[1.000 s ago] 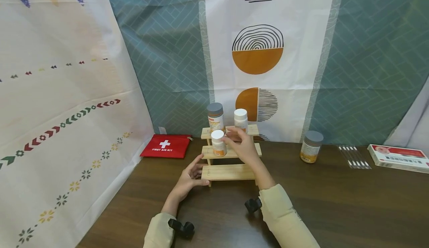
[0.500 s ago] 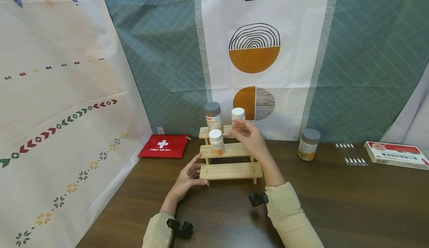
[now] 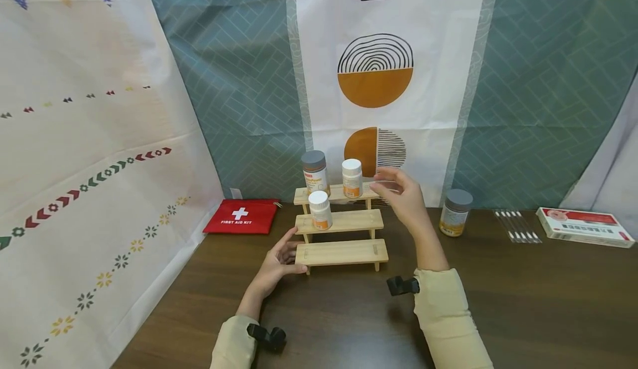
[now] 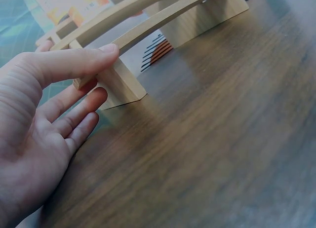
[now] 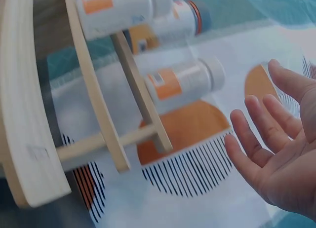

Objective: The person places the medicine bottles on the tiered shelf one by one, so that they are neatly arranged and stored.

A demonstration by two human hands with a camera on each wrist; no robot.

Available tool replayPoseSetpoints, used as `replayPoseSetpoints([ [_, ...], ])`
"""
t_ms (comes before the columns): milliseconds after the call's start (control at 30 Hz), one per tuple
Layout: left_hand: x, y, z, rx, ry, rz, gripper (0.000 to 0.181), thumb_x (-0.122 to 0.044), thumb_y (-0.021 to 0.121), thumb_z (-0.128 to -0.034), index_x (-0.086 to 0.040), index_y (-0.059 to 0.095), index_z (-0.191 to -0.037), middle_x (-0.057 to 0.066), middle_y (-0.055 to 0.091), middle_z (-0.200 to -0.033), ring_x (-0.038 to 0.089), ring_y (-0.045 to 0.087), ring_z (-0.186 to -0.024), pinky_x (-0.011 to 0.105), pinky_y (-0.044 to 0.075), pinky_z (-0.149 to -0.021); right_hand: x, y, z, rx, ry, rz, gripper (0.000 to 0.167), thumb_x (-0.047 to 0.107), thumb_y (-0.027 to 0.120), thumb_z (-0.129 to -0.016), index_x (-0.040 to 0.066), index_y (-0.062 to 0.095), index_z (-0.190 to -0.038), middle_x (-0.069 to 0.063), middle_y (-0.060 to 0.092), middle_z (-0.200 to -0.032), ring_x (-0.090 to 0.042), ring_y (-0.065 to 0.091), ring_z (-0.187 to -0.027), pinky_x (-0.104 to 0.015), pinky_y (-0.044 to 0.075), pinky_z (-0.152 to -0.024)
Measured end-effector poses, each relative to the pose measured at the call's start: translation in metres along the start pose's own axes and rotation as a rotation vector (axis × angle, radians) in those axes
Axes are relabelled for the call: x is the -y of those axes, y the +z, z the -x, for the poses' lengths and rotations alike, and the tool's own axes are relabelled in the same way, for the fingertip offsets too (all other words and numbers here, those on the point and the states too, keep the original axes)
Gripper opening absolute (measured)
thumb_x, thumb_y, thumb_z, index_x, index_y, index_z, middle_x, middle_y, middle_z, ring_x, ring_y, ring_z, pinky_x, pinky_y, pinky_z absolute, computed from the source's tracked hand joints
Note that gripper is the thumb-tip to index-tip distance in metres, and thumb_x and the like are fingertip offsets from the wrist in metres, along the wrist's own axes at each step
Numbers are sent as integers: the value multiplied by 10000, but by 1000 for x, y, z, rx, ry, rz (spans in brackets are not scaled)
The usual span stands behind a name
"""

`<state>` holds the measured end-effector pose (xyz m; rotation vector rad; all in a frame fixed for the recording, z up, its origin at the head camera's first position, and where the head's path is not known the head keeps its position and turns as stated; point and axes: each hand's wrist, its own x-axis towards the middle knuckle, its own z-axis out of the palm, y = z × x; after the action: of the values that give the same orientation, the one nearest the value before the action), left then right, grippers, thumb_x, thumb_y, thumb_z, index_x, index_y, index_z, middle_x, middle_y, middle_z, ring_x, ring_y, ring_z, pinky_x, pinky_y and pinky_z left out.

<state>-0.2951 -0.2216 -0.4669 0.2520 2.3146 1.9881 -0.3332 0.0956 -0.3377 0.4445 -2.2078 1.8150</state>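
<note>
A three-tier wooden stand (image 3: 343, 252) stands on the table. My left hand (image 3: 271, 272) holds its left end; in the left wrist view the thumb (image 4: 91, 62) lies on a shelf's end and the fingers curl below. A white pill bottle (image 3: 351, 178) stands on the top tier, right of a grey-lidded supplement bottle (image 3: 314, 174). Another white pill bottle (image 3: 320, 212) is on the left part of the middle tier. My right hand (image 3: 406, 203) hovers just right of the top tier, holding nothing. Its fingers are loosely spread in the right wrist view, apart from the bottles.
Left of the stand lies a red first aid kit pouch (image 3: 241, 216). To the right are a second grey-lidded bottle (image 3: 455, 214), several cotton swabs (image 3: 517, 226) and a red-and-white box (image 3: 584, 227). A patterned cloth (image 3: 249, 81) hangs behind the table.
My right hand has drawn away rightward, from beside the middle-tier bottle, past the top-tier white bottle, to beyond the top tier's right end. The left hand stays at the stand.
</note>
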Motion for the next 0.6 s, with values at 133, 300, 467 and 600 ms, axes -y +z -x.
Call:
replayPoseSetpoints([
  [133, 0, 0, 0, -4, -7, 0, 912, 14, 768, -767, -276, 334, -1515, 193, 550, -1363, 244, 602, -1127, 316, 436, -992, -1, -15, 1, -47, 11, 38, 492, 269, 655, -937, 96, 525, -1379, -161, 590, -1324, -260, 556, -1204, -318, 462, -995],
  [300, 0, 0, 0, -7, -8, -2, 917, 21, 766, -765, -283, 333, -1514, 193, 548, -1364, 245, 597, -1121, 316, 431, -992, -4, -34, 3, -146, 38, 59, 507, 290, 661, -929, 102, 527, -1380, -54, 630, -1263, -71, 569, -1082, -137, 451, -857],
  [467, -1, 0, 1, -5, -3, -3, 920, 20, 768, -764, -289, 334, -1514, 194, 548, -1362, 242, 597, -1122, 312, 430, -989, -6, -53, 6, -256, 77, 50, 505, 274, 677, -917, 106, 540, -1373, 203, 608, -1069, 62, 549, -997, -99, 440, -825],
  [600, -1, 0, 1, -3, -1, -6, 917, 14, 771, -766, -278, 333, -1515, 198, 549, -1360, 238, 599, -1115, 309, 428, -989, -7, -64, 8, -347, 124, 12, 469, 252, 698, -902, 132, 573, -1338, 274, 599, -980, 77, 560, -966, -79, 435, -818],
])
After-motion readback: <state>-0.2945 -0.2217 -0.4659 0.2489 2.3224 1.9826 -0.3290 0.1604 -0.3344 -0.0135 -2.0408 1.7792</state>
